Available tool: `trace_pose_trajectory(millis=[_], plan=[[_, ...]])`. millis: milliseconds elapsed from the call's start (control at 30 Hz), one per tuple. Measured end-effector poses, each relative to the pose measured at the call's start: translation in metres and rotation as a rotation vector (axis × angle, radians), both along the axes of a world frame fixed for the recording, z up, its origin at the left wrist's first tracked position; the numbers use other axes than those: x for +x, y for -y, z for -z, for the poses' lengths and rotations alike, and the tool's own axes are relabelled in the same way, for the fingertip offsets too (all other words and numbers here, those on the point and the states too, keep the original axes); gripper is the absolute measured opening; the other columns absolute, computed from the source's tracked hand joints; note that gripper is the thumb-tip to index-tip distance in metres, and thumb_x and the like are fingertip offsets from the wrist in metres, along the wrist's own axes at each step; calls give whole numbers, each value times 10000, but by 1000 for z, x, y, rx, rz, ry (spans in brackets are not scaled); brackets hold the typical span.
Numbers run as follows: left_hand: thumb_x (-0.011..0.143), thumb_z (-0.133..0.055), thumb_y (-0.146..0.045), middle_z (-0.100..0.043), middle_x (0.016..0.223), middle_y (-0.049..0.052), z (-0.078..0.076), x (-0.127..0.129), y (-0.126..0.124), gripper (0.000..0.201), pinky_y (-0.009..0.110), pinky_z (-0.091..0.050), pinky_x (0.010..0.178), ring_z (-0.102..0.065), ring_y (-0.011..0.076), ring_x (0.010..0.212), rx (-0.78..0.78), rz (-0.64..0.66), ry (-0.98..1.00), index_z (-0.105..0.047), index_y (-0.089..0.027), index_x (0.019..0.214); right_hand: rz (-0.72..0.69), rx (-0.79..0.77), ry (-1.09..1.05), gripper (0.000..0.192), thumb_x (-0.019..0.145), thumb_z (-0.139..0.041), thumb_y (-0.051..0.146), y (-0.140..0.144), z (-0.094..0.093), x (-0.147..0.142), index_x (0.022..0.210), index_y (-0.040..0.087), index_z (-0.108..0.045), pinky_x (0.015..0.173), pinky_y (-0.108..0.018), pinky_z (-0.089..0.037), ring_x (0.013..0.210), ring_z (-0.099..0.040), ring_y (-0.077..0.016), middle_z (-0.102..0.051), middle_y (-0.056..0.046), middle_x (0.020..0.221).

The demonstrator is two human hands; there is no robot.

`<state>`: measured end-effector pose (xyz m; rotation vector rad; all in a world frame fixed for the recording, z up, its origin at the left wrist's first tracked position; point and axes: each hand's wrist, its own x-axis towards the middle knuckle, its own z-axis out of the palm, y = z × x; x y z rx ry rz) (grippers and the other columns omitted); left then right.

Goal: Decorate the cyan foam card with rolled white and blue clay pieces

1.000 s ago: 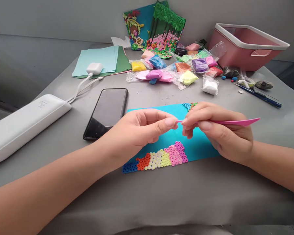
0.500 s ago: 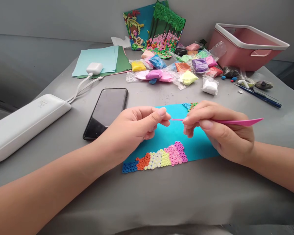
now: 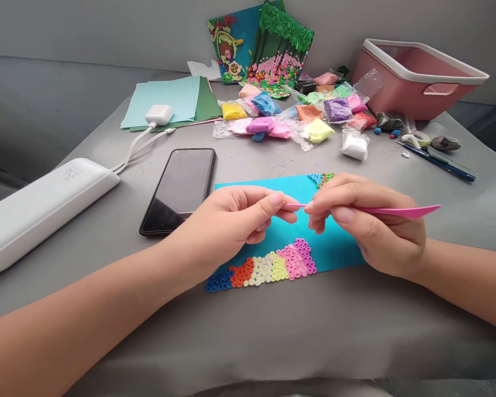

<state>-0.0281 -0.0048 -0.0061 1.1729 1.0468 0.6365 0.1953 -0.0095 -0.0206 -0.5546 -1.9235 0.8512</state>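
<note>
My right hand (image 3: 367, 223) holds a pink plastic clay modelling tool (image 3: 400, 212), its flat blade pointing right and its thin tip pointing left. The tip reaches the fingertips of my left hand (image 3: 243, 218), whose thumb and forefinger are pinched together. Whatever sits in that pinch is hidden or too small to make out. Below both hands lies a bright blue sheet (image 3: 334, 251). Along its near edge runs a band of small clay rings (image 3: 281, 266) in blue, orange, white, yellow, pink and purple. A blue and green-red ring patch (image 3: 320, 179) fills part of the far edge.
A black phone (image 3: 182, 184) and white power bank (image 3: 45, 212) lie left. Bagged clay (image 3: 262, 125), coloured sheets (image 3: 161, 99) and decorated pictures (image 3: 281, 55) are at the back. Right are a pink bin (image 3: 417, 82) and a dark blue pen-like tool (image 3: 442, 164).
Both hands have shifted slightly, the left to the right and the right to the left. The tool's thin tip, apart from the left fingertips before, now meets them.
</note>
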Motion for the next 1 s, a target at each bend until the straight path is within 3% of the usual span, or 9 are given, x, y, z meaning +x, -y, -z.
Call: trace_pose_trajectory(millis=[433,600,767,1000], plan=[[911,-707,-490,-651,766,1,-1,2,1,277,231,-305,532,-366,76,591,3,28,-26,-830,-244,885,-18,-10,18,260,969,-487,85,0,0,0,1007,168,-731,732,-296,-528,736,-638,-121,-701,-25,838],[889,-711,-470,-722,854,53,-1,4,0,302,216,-348,521,-372,87,602,-76,-66,98,-825,-199,959,4,-32,11,240,963,-497,121,1,0,3,958,178,-730,720,-310,-517,747,-637,-151,-666,-28,759],[877,-605,-240,-725,798,43,-1,5,-3,233,206,-380,508,-417,103,607,-52,-209,83,-821,-202,953,-123,-81,128,253,912,-458,67,2,-4,8,843,167,-680,654,-277,-490,689,-597,-135,-655,-29,718],[841,-584,-184,-727,772,25,1,6,-5,234,204,-380,496,-426,92,579,-54,-171,64,-811,-199,899,-277,-144,256,267,868,-425,12,2,-6,7,784,155,-635,651,-234,-484,677,-546,-110,-609,-25,709]])
